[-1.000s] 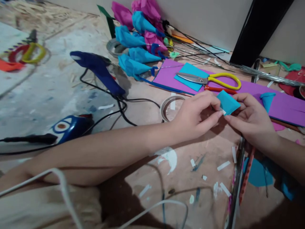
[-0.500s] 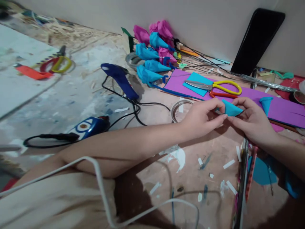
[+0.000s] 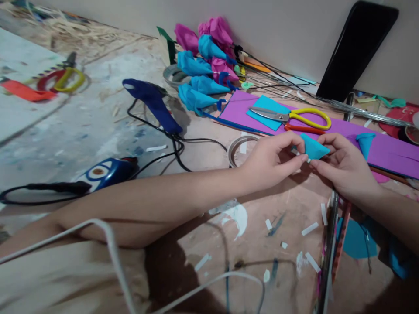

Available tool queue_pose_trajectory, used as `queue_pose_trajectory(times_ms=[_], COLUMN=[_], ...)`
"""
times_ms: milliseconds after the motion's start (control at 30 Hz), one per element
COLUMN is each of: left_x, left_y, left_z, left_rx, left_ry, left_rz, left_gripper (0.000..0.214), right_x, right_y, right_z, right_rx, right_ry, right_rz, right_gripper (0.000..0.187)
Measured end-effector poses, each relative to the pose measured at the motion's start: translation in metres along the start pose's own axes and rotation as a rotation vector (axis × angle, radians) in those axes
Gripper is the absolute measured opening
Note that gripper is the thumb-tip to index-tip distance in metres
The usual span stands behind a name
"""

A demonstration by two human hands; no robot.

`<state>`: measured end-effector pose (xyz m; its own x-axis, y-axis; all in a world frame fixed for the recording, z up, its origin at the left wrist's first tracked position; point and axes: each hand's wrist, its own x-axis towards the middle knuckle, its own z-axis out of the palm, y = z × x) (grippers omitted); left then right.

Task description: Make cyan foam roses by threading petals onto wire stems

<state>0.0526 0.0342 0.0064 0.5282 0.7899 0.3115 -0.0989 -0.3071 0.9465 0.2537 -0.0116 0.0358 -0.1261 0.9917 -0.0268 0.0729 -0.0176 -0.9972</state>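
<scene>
Between my two hands is a small blue piece of craft foam or paper, rolled or folded to a point toward the right. My left hand pinches its left side with thumb and forefinger. From the right, my right hand grips the pointed end between thumb and fingers. A bit of white shows by the left fingertips, too small to name. Just behind the hands, scissors with yellow and red handles rest across a flat blue square on a purple sheet. A small blue cone lies on that sheet, right of my right hand.
Blue and pink foam flowers on wire stems lie at the back. A blue glue gun, its cord, and a tape roll are left of the hands. A black phone leans on the wall. White scraps dot the floor.
The camera view has shifted slightly, so most things sit further left. Both hands keep hold of the blue piece, which has tilted a little, and a white bit now shows at the left fingertips.
</scene>
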Motion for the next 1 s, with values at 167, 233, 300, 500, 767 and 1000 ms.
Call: queue_pose_trajectory(times_ms=[167, 233, 300, 500, 767, 1000], left_x=[0.002, 0.002, 0.002, 0.000, 0.001, 0.001], left_y=[-0.003, -0.004, -0.005, -0.005, -0.004, -0.002], left_z=[-0.002, -0.005, -0.008, -0.012, -0.011, -0.011], left_rx=[0.035, 0.188, 0.357, 0.485, 0.483, 0.443], left_ry=[-0.011, 0.022, 0.071, 0.044, 0.026, 0.014], left_rz=[0.013, 0.106, 0.203, 0.294, 0.265, 0.288], left_gripper=[0.014, 0.015, 0.015, 0.009, 0.014, 0.012], right_x=[0.002, 0.001, 0.001, 0.001, 0.000, 0.000], right_y=[0.002, 0.002, 0.002, 0.001, -0.001, 0.000], right_z=[-0.001, -0.001, -0.001, -0.001, 0.000, -0.001], right_rx=[0.006, -0.003, -0.012, -0.014, -0.036, -0.004], right_ry=[-0.001, 0.007, 0.019, 0.039, 0.039, 0.036], right_rz=[-0.003, 0.000, -0.002, -0.017, 0.004, 0.052], right_gripper=[0.048, 0.048, 0.048, 0.048, 0.050, 0.052])
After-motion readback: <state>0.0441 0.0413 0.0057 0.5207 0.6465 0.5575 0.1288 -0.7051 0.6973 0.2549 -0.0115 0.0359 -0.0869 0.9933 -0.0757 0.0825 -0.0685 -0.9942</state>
